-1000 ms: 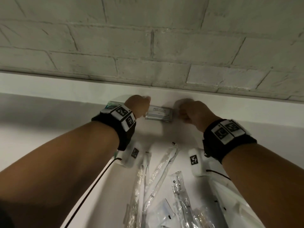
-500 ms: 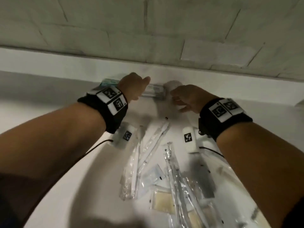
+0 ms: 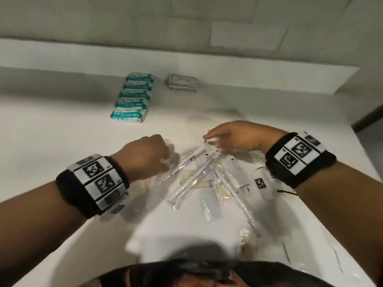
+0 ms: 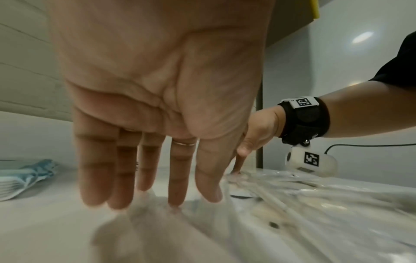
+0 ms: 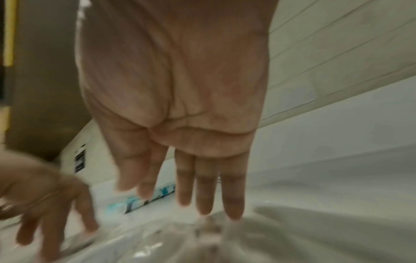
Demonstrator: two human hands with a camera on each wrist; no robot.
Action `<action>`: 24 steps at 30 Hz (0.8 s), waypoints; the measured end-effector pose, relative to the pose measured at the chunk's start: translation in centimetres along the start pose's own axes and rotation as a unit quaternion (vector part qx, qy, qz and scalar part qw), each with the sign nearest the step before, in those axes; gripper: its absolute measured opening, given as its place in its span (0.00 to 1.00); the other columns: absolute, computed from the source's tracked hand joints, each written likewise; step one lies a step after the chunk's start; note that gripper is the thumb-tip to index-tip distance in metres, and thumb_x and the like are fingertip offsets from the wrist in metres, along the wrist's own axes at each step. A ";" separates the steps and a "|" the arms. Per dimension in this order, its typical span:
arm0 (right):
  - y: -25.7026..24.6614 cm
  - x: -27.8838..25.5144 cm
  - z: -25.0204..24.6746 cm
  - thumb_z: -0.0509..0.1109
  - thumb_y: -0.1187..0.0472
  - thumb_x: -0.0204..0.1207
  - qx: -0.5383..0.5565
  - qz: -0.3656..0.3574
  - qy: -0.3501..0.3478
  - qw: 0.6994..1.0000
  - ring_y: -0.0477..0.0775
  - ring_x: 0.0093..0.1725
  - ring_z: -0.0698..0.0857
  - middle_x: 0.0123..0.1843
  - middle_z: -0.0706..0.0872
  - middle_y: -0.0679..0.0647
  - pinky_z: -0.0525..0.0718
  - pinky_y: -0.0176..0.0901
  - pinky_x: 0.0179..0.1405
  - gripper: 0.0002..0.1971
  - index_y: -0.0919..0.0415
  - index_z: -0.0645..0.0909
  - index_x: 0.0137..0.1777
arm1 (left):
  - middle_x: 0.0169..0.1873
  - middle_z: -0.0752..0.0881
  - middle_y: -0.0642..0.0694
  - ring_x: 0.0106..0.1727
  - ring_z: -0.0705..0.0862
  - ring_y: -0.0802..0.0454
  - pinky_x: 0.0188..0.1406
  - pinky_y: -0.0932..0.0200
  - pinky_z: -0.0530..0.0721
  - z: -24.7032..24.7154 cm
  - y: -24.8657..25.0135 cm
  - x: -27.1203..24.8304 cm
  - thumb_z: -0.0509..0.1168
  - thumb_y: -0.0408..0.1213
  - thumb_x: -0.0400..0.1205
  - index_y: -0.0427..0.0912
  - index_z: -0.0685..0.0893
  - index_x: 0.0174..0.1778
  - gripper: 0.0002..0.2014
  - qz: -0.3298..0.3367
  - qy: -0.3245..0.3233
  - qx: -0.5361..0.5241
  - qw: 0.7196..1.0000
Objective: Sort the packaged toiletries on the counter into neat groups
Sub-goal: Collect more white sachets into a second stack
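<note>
A row of teal-and-white packs [image 3: 132, 96] lies at the back of the white counter [image 3: 51, 131], and a small stack of grey packs [image 3: 182, 82] sits to its right. Nearer me sprawls a loose pile of clear-wrapped items [image 3: 207, 179], among them long thin sticks and flat sachets. My left hand [image 3: 163, 156] hovers at the pile's left edge, fingers [image 4: 175, 178] straight, with the tips on a clear wrapper [image 4: 157, 222]. My right hand [image 3: 209, 137] reaches over the pile's far end, its straight fingers [image 5: 207, 186] just above the wrappers [image 5: 180, 240]. Neither hand holds anything.
A tiled wall [image 3: 186, 27] with a low white ledge [image 3: 248, 65] backs the counter. The counter's edge runs down the right side by a dark gap [image 3: 369, 121]. More wrappers [image 3: 248, 235] trail toward my body.
Both hands have drawn back from the grey packs by the wall to the loose pile nearer me. The grey packs stay by the ledge, and my view has tilted downward.
</note>
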State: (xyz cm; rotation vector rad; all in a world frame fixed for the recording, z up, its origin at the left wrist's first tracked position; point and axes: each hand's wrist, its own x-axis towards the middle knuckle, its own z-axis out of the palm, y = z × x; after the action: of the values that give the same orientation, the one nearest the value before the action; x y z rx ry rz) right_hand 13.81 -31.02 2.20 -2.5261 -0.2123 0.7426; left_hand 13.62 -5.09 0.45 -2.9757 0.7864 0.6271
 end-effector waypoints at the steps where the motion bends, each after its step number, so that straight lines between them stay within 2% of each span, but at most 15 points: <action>1: 0.5 -1.2 -0.2 0.67 0.54 0.81 -0.011 0.018 0.061 0.998 0.45 0.62 0.82 0.69 0.82 0.44 0.76 0.38 0.62 0.16 0.45 0.81 0.67 | 0.58 0.77 0.52 0.59 0.78 0.49 0.58 0.52 0.80 0.3 0.2 -0.6 0.67 0.53 0.78 0.54 0.84 0.57 0.14 0.011 0.021 0.006 1.000; 3: 1.4 -2.6 -0.3 0.65 0.51 0.81 -0.051 0.082 0.158 0.983 0.49 0.52 0.84 0.61 0.86 0.49 0.77 0.41 0.50 0.13 0.53 0.84 0.60 | 0.54 0.79 0.51 0.57 0.79 0.47 0.55 0.51 0.80 0.6 1.2 -0.9 0.65 0.48 0.78 0.53 0.85 0.54 0.11 0.038 0.067 -0.009 0.997; 4: 1.8 -3.2 0.1 0.65 0.48 0.80 -0.070 0.113 0.160 0.978 0.52 0.49 0.85 0.56 0.88 0.53 0.79 0.42 0.47 0.15 0.58 0.86 0.55 | 0.52 0.80 0.51 0.56 0.80 0.47 0.53 0.51 0.80 0.7 2.0 -1.1 0.64 0.46 0.79 0.54 0.85 0.53 0.10 0.048 0.075 -0.016 0.996; 6: 1.8 -3.7 1.5 0.65 0.38 0.76 -0.098 0.158 0.092 0.978 0.56 0.40 0.89 0.42 0.91 0.58 0.83 0.44 0.40 0.26 0.65 0.86 0.41 | 0.52 0.80 0.53 0.56 0.80 0.49 0.50 0.56 0.78 1.0 3.4 -1.0 0.61 0.47 0.81 0.56 0.84 0.56 0.10 0.036 0.042 -0.004 0.998; 7: 1.9 -3.6 2.5 0.66 0.34 0.73 -0.108 0.171 0.061 0.977 0.55 0.35 0.88 0.36 0.90 0.57 0.83 0.43 0.35 0.29 0.64 0.83 0.35 | 0.54 0.80 0.53 0.57 0.80 0.50 0.49 0.58 0.77 1.3 3.9 -0.8 0.62 0.48 0.81 0.57 0.83 0.58 0.11 0.022 0.029 0.007 0.999; 9: 2.2 -3.5 4.1 0.72 0.35 0.68 -0.122 0.177 0.049 0.975 0.52 0.29 0.83 0.29 0.84 0.53 0.78 0.41 0.30 0.26 0.60 0.76 0.30 | 0.57 0.79 0.51 0.59 0.80 0.49 0.50 0.57 0.77 1.5 4.4 -0.6 0.63 0.50 0.80 0.55 0.80 0.62 0.15 -0.010 0.029 0.022 0.999; 11: 2.7 -3.3 4.5 0.75 0.43 0.70 -0.136 0.185 0.050 0.972 0.51 0.30 0.80 0.32 0.83 0.53 0.74 0.40 0.30 0.22 0.60 0.74 0.33 | 0.59 0.79 0.46 0.59 0.81 0.45 0.52 0.53 0.81 1.4 4.3 -0.3 0.66 0.53 0.78 0.50 0.78 0.65 0.21 -0.045 0.033 0.036 0.998; 13: 2.8 -3.6 3.6 0.73 0.55 0.73 -0.150 0.200 0.070 0.966 0.54 0.39 0.81 0.45 0.85 0.55 0.74 0.40 0.32 0.11 0.62 0.77 0.44 | 0.59 0.78 0.44 0.59 0.81 0.44 0.54 0.49 0.82 1.2 4.3 -0.2 0.69 0.56 0.75 0.47 0.76 0.67 0.27 -0.068 0.028 0.040 0.997; 14: 2.6 -4.1 3.3 0.70 0.61 0.74 -0.145 0.192 0.090 0.966 0.55 0.43 0.80 0.50 0.84 0.55 0.74 0.39 0.32 0.09 0.61 0.77 0.51 | 0.59 0.78 0.43 0.59 0.81 0.43 0.54 0.49 0.83 1.2 4.4 -0.2 0.70 0.57 0.74 0.46 0.77 0.67 0.29 -0.072 0.029 0.041 0.996; 15: 2.2 -4.7 3.2 0.68 0.64 0.74 -0.128 0.176 0.108 0.970 0.54 0.45 0.79 0.53 0.83 0.54 0.73 0.38 0.30 0.11 0.60 0.77 0.56 | 0.59 0.78 0.43 0.59 0.81 0.43 0.54 0.49 0.83 1.2 4.6 -0.2 0.71 0.58 0.73 0.45 0.77 0.66 0.29 -0.076 0.031 0.043 0.996; 17: 0.7 -6.0 3.7 0.69 0.63 0.75 -0.071 0.101 0.123 0.985 0.52 0.48 0.82 0.59 0.84 0.51 0.77 0.37 0.36 0.16 0.54 0.79 0.63 | 0.59 0.77 0.42 0.59 0.81 0.42 0.54 0.49 0.82 1.3 5.0 -0.2 0.72 0.56 0.74 0.43 0.79 0.65 0.29 -0.080 0.044 0.043 0.995; 19: -1.1 -7.0 5.3 0.71 0.57 0.76 -0.043 0.013 0.061 0.997 0.49 0.58 0.82 0.65 0.82 0.45 0.78 0.41 0.50 0.21 0.45 0.78 0.69 | 0.60 0.78 0.41 0.60 0.80 0.42 0.55 0.50 0.81 1.6 5.3 -0.2 0.72 0.53 0.75 0.42 0.80 0.64 0.26 -0.083 0.045 0.024 0.995; 20: -1.6 -7.4 6.3 0.70 0.56 0.77 -0.057 -0.018 0.015 0.998 0.48 0.61 0.81 0.68 0.82 0.43 0.77 0.41 0.52 0.22 0.41 0.77 0.70 | 0.60 0.79 0.41 0.60 0.80 0.42 0.56 0.50 0.82 1.7 5.4 -0.3 0.73 0.51 0.75 0.42 0.81 0.64 0.25 -0.081 0.046 0.010 0.996; 22: -1.7 -7.8 7.4 0.66 0.58 0.79 -0.132 -0.034 -0.047 0.990 0.49 0.63 0.80 0.71 0.80 0.45 0.74 0.40 0.55 0.25 0.38 0.74 0.74 | 0.59 0.80 0.42 0.60 0.81 0.43 0.58 0.49 0.82 2.0 5.6 -0.8 0.73 0.47 0.75 0.42 0.83 0.61 0.21 -0.064 0.041 -0.018 0.997; 24: -0.7 -8.4 6.7 0.64 0.57 0.80 -0.169 -0.009 -0.048 0.984 0.51 0.64 0.79 0.70 0.80 0.45 0.74 0.40 0.57 0.23 0.40 0.74 0.75 | 0.59 0.80 0.44 0.58 0.82 0.45 0.58 0.49 0.82 2.5 5.4 -1.2 0.74 0.44 0.74 0.44 0.84 0.59 0.18 -0.043 0.025 -0.045 0.998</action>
State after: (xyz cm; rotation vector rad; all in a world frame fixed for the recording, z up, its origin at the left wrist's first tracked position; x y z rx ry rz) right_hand 3.16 -29.99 1.56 -2.8034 -0.4255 0.8872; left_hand 9.16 -9.01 -0.85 -3.0988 0.6435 0.6030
